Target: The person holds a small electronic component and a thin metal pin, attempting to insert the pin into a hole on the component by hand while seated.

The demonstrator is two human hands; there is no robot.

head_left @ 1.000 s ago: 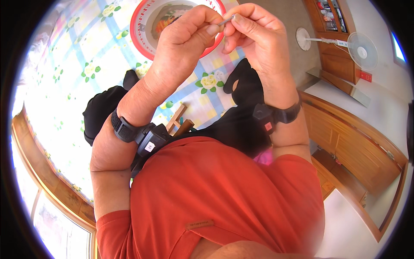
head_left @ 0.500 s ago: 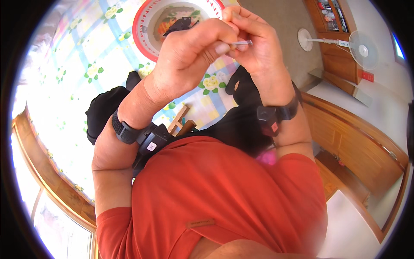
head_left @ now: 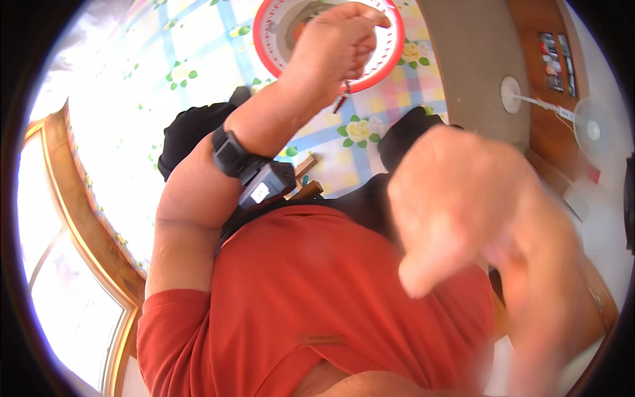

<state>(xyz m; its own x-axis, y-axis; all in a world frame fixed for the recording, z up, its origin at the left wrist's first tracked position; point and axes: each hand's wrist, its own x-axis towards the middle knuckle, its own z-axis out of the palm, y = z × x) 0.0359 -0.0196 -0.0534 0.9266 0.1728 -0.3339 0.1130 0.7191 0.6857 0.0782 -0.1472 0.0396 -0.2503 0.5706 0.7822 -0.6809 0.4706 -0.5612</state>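
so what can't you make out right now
In the head view:
Red-rimmed white round bowl: contents partly covered by the left hand; far rim cut by the top edge.
Small dark-red object hanging beneath that hand: too small to identify.
Right hand: blurred, grip unclear.

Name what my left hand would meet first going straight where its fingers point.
Your left hand would probably meet the basin's red rim on the right, though depth is unclear; it may pass above.

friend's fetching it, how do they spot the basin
Start with the pale flowered cloth. At the top of the picture, partly hidden by the left hand, a round basin shows. Its red rim sets it apart from the pastel cloth.
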